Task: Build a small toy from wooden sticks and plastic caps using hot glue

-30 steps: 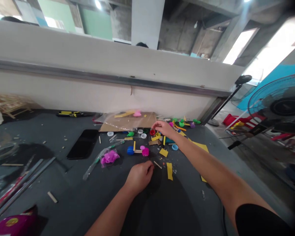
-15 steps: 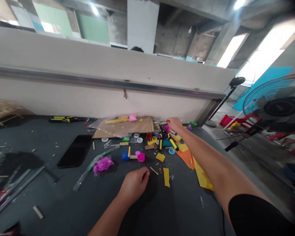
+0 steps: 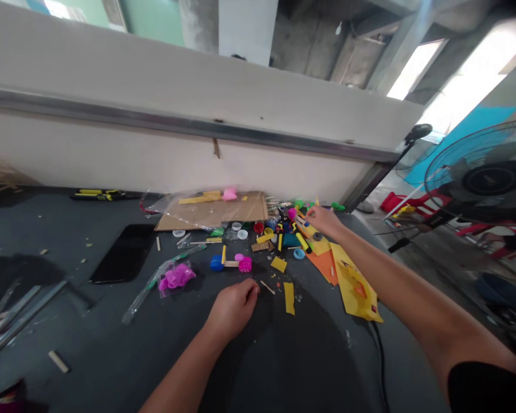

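Left hand [image 3: 232, 307] rests curled on the worktop [image 3: 292, 355], fingers just beside a loose wooden stick [image 3: 267, 287]; no clear grip, can't tell if it's holding anything. Right hand [image 3: 322, 219] is at the far side of the heap of bottle caps [image 3: 275, 232], fingers bunched, grip unclear. Near the heap, one joined piece: blue cap and pink cap on a stick [image 3: 230, 264]. Rest lies loose. Left of the heap, a clear plastic bag [image 3: 152, 298] holds magenta pieces [image 3: 177, 277]. Yellow craft sheet [image 3: 356, 289] right of the heap.
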Demonstrator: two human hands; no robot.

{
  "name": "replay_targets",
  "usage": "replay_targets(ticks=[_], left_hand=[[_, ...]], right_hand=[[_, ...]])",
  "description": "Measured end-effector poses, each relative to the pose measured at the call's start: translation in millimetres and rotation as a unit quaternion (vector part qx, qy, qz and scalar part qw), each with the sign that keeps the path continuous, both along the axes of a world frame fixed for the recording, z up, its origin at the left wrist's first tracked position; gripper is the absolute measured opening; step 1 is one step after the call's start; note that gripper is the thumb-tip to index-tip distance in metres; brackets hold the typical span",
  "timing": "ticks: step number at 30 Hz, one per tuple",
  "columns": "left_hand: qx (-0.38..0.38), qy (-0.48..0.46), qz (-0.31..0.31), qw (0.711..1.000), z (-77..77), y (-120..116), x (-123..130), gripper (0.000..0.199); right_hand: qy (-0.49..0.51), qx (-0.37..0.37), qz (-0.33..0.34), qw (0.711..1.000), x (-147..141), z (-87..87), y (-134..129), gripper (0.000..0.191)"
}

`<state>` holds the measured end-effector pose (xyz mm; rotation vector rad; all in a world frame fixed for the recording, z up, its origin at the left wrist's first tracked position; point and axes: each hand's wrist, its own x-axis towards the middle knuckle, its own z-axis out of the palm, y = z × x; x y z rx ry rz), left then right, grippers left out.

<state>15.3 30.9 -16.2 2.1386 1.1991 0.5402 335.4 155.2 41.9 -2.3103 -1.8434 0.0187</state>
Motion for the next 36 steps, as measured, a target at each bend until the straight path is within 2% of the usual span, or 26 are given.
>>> replay_targets(ticks=[3, 6, 16, 25, 28, 31, 36], left_hand=[[0.003, 0.005, -0.003, 1.000, -0.5, 1.0, -0.4, 0.022], [0.011, 0.006, -0.005, 1.000, -1.1, 1.6, -0.8, 0.023], [0.013, 0.002, 0.017, 1.000, 1.5, -2.5, 0.4, 0.023], [-0.014, -0.013, 0.019, 1.000, 2.5, 0.3, 1.3, 0.023], [-0.015, -0.014, 0.019, 1.000, 1.7, 0.3, 0.7, 0.022], [-0.016, -0.012, 0.018, 1.000, 2.1, -0.2, 0.5, 0.023], [-0.016, -0.013, 0.026, 0.999, 2.8, 0.1, 1.0, 0.023]], right_hand=[[0.005, -0.016, -0.007, 1.000, 20.2, -1.1, -18.1, 0.020], [0.007, -0.022, -0.004, 1.000, 30.1, -6.9, -22.0, 0.019], [-0.011, 0.012, 0.012, 1.000, -4.4, -28.1, 26.9, 0.020], [-0.028, 0.000, -0.014, 0.999, 10.9, -29.0, 27.5, 0.019], [-0.036, 0.031, -0.022, 0.999, 0.5, -25.1, 35.2, 0.022], [-0.029, 0.059, -0.002, 0.998, -18.0, -18.7, 51.0, 0.029], [0.000, 0.048, 0.049, 0.998, -44.5, -11.0, 86.4, 0.026]])
